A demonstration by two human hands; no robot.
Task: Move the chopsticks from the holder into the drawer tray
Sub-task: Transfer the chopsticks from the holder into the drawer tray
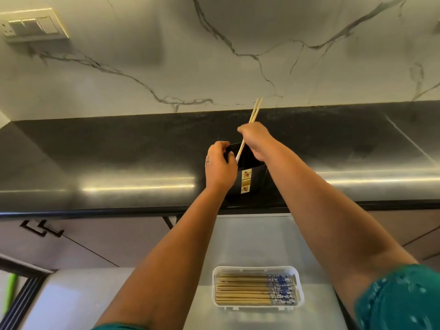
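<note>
A black chopstick holder [252, 177] with a small flowered label stands near the front edge of the dark counter. My left hand [219, 166] grips its left rim. My right hand [256, 139] is closed around two wooden chopsticks [254, 113], their thin ends pointing up toward the wall and their lower ends still inside the holder. Below, in the open drawer, a white tray [300, 289] holds several wooden chopsticks [242, 290] with blue-and-white patterned ends, all lying sideways.
The dark counter [119, 151] runs left to right under a marble-patterned wall [214, 55] with a switch plate [33, 25] at the upper left. Cabinet fronts with black handles [42, 228] sit below the counter. The open drawer's grey floor [250, 244] surrounds the tray.
</note>
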